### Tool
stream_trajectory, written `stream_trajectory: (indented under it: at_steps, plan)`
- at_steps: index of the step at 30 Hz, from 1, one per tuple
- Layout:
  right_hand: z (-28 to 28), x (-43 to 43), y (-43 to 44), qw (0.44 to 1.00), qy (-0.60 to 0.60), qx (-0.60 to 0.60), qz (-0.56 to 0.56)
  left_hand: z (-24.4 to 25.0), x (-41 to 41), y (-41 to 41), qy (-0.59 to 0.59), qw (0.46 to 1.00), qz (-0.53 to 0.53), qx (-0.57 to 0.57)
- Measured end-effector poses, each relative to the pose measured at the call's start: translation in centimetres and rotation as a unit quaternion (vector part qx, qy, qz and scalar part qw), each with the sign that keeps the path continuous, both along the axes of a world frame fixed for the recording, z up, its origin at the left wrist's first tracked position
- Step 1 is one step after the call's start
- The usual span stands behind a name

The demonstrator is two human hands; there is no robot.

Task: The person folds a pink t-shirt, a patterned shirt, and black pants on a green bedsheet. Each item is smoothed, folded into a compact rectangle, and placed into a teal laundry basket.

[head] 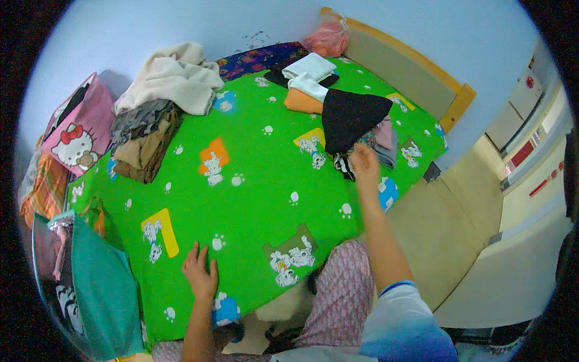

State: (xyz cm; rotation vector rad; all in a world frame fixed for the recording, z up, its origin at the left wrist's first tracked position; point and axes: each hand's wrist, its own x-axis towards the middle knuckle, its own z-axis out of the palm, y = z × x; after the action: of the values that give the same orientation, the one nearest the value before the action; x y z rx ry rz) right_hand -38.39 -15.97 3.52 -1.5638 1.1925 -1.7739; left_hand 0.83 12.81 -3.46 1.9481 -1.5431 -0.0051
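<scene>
My left hand [200, 272] rests palm down over the near left part of a green patterned bedsheet [253, 194], its fingers spread and holding nothing. Over at the right edge of the bed, my right hand [364, 162] is at the near side of a clothes pile, by a black cloth [353, 118]; blur hides whether it grips anything. Beneath and beside that cloth lie a black-and-white striped piece [344, 166], a pink garment [384, 135] and a grey one [387, 154]. Folded white cloths [310, 68] and an orange cloth [302, 102] sit just behind.
A cream blanket [181, 79] lies behind folded brown and grey clothes [142, 145]. At the left stand a pink bag [83, 135] with a cartoon cat and a teal bag [102, 280] holding clothes. Against the headboard [402, 59] is a pinkish plastic bag [328, 38].
</scene>
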Motion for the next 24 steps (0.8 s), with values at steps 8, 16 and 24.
stream_trajectory:
  at_steps: [8, 16, 24]
  plan:
    - [2.8, -10.1, -18.4, 0.956, 0.01, 0.151, -0.252, -0.3, -0.1, -0.5, -0.011, 0.999, 0.034, 0.018]
    - [7.9, -1.7, -16.3, 0.988, 0.006, 0.154, 0.006, 0.7, -0.5, -0.3, -0.006, 0.999, 0.034, 0.001]
    - [9.7, 19.5, 10.6, 0.864, 0.315, -0.123, 0.373, -1.2, 1.7, 0.7, 0.308, 0.948, 0.037, -0.068]
